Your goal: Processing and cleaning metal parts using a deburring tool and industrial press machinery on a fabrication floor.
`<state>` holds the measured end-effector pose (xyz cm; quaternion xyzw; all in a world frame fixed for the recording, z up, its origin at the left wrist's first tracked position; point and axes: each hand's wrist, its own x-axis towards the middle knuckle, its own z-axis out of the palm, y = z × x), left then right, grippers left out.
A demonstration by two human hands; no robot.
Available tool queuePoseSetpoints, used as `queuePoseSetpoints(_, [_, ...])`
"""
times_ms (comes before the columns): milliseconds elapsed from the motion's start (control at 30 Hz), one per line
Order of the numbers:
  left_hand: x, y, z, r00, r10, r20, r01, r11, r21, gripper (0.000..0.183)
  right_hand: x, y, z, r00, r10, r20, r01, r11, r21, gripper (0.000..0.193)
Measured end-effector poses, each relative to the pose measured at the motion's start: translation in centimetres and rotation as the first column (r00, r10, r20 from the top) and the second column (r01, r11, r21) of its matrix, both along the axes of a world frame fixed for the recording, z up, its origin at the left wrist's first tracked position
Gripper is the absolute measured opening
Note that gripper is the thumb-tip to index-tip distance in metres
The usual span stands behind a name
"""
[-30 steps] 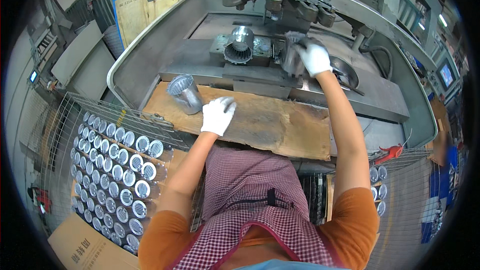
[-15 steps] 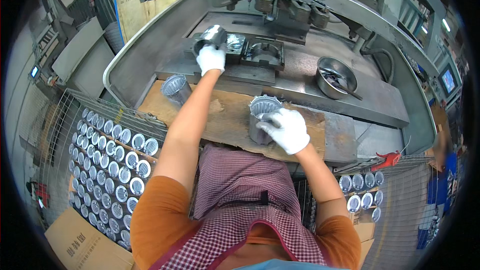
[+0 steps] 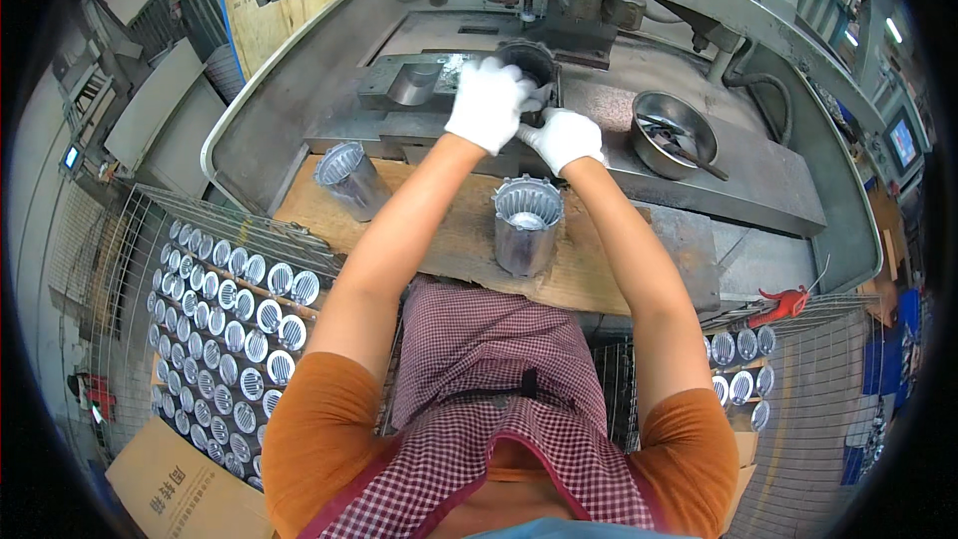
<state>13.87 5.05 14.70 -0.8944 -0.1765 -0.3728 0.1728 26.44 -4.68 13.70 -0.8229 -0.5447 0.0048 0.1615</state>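
Note:
A dark, hollow metal cylinder (image 3: 526,58) sits at the right-hand block of the machine fixture, its mouth facing up toward me. My left hand (image 3: 487,105), white-gloved and smeared by motion, is closed against the cylinder's left side. Just below it my right hand (image 3: 566,140), also gloved, reaches to the fixture's front with the thumb stretched left; its other fingers are mostly hidden. Close to me, a ribbed grey metal cylinder (image 3: 527,230) stands upright on the wooden board (image 3: 439,240). Another ribbed cylinder (image 3: 351,180) is at the board's left end, touched by neither hand.
Left of the hands is a metal block (image 3: 411,85) with a rounded hollow. A steel bowl (image 3: 675,135) with tools stands to the right. Wire baskets at both sides hold rows of finned cylinders (image 3: 239,339). A red-handled tool (image 3: 778,307) hangs at the right basket.
My left hand has carried the shiny cylinder from the left block to the right one. My right hand has let go of the ribbed cylinder and moved up to the fixture.

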Motion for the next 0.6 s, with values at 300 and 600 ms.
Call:
queuePoseSetpoints(300, [-5.1, 1.4, 2.8, 0.997, 0.060, 0.040, -0.054, 0.991, -0.126, 0.031, 0.9, 4.6, -0.6, 0.995, -0.027, 0.097, 0.027, 1.000, -0.002, 0.050])
queuePoseSetpoints(600, [-20.8, 3.9, 3.3, 0.686, 0.368, -0.628, -0.728, 0.367, -0.579, 0.086, 1.6, 5.4, -1.4, 0.991, -0.007, 0.137, 0.007, 1.000, -0.003, 0.049])
